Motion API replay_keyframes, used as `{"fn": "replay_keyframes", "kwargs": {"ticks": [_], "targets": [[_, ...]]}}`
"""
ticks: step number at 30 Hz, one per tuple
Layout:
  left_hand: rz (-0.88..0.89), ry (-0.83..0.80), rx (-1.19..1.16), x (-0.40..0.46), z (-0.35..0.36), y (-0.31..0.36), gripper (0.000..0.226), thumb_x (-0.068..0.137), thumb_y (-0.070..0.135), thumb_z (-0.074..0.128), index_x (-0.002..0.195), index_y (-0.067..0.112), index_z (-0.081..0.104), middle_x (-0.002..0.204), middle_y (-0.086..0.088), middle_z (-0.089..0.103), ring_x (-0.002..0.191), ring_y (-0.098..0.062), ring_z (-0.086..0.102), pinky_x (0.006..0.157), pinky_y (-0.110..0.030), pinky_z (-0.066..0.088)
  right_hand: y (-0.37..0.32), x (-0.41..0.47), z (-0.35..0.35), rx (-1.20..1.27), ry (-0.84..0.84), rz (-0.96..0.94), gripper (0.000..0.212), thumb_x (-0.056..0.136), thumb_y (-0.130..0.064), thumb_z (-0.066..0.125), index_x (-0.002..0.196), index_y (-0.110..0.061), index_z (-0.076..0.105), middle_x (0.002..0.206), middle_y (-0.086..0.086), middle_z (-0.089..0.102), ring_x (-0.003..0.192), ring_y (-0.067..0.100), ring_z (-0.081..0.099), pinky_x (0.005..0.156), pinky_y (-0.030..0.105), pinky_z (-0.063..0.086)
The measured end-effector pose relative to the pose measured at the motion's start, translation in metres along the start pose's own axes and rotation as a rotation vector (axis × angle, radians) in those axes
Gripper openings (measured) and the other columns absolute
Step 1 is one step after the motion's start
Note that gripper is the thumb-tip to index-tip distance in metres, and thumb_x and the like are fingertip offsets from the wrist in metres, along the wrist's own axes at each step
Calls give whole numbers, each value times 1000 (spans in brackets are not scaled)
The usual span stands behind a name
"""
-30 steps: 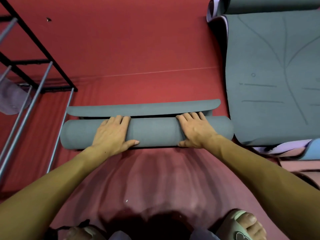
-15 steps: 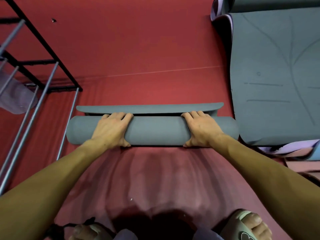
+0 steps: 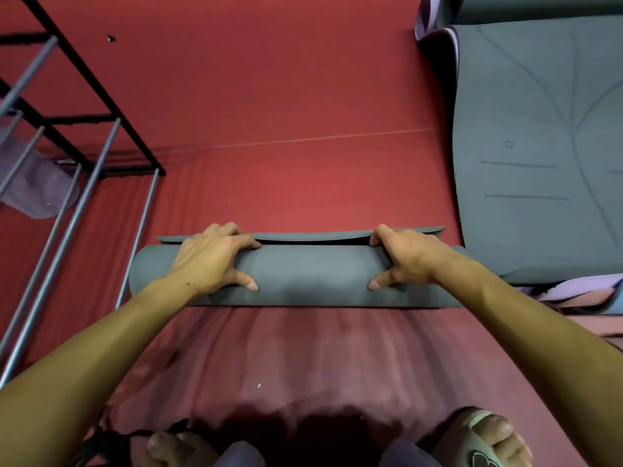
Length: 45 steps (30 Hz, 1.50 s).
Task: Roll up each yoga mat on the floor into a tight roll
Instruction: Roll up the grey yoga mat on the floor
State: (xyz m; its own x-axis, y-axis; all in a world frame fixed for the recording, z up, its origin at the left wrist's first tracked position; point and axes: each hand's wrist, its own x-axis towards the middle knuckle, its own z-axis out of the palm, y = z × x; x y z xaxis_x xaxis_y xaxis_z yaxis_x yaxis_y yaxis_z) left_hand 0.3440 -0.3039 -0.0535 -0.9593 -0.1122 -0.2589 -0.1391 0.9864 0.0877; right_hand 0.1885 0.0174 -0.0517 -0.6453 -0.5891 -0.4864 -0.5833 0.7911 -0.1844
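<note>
- Grey yoga mat (image 3: 303, 274) lies crosswise on the red floor (image 3: 286, 79), nearly all rolled; only a thin tail flap (image 3: 303, 236) is left flat beyond the roll.
- Left hand (image 3: 215, 261) & right hand (image 3: 404, 257): each grip curled over the roll, fingers hooked over the far side at the flap, thumbs pressed into the near side. Likely squeezing to keep the wraps tight w/o slack.
- Hands set wide apart, prob. so the ends stay even.
- Flat grey mat (image 3: 539, 146) just beside on the right, not yet rolled; more mat edges under it.
- Metal rack (image 3: 84, 156) on the left, apart from the roll.
</note>
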Motion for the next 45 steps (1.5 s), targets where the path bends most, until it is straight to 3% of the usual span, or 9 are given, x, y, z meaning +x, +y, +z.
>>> {"fn": "replay_keyframes", "kwargs": {"ticks": [11,15,19,23,27,32,37,42,45], "targets": [[-199,318,7,8,18,8,44,92,57,65,130,34,66,110,0,67,106,-31,60,86,-47,47,-9,19,-2,-52,217,-33,42,100,-35,57,142,-31,54,132,2,52,118,31,49,93,45,49],[-287,426,-29,13,31,21,32,96,48,64,115,23,70,112,-7,74,112,-32,64,89,-48,46,-36,33,19,-28,198,-113,62,95,-52,42,155,-37,39,155,1,42,135,38,44,114,53,35],[-339,420,-62,7,51,24,56,95,63,60,137,27,65,144,-15,58,130,-37,52,102,-50,44,-67,46,35,-56,183,-95,101,86,-74,61,164,-30,15,169,3,17,155,34,14,117,76,6],[-386,587,-378,-24,63,32,43,90,59,70,119,27,68,122,1,62,112,-26,60,91,-45,52,-71,59,39,-112,256,-51,125,66,-70,83,163,-29,14,162,1,27,150,32,24,116,80,6],[-699,373,-1094,-35,78,23,66,63,81,79,85,20,64,86,11,73,85,-17,73,81,-41,61,-70,67,30,-56,260,-63,117,65,-61,87,159,-30,24,154,0,37,141,32,34,115,80,13],[-831,346,-1852,-9,70,28,96,60,60,91,135,15,53,125,-9,69,98,-29,77,79,-53,63,-56,57,21,55,291,-64,113,62,-63,87,155,-36,29,152,-5,38,138,31,35,114,77,18],[-600,412,-2181,11,23,42,85,73,41,86,146,25,46,134,-2,70,117,-30,71,91,-68,55,-42,32,5,238,381,-71,112,59,-66,87,153,-40,32,152,-11,40,139,26,37,117,69,21],[-421,594,-1884,13,-64,56,92,59,43,97,137,21,53,125,2,74,116,-26,71,82,-52,62,-52,-8,-65,322,387,-142,118,60,-76,73,158,-31,25,158,1,38,143,32,39,119,54,32],[-181,638,-1731,7,-135,78,93,59,26,101,138,18,52,126,1,73,113,-22,73,85,-50,63,-77,-49,-151,598,467,-338,125,69,-69,84,165,-28,15,166,0,31,150,16,35,121,38,33]]}}
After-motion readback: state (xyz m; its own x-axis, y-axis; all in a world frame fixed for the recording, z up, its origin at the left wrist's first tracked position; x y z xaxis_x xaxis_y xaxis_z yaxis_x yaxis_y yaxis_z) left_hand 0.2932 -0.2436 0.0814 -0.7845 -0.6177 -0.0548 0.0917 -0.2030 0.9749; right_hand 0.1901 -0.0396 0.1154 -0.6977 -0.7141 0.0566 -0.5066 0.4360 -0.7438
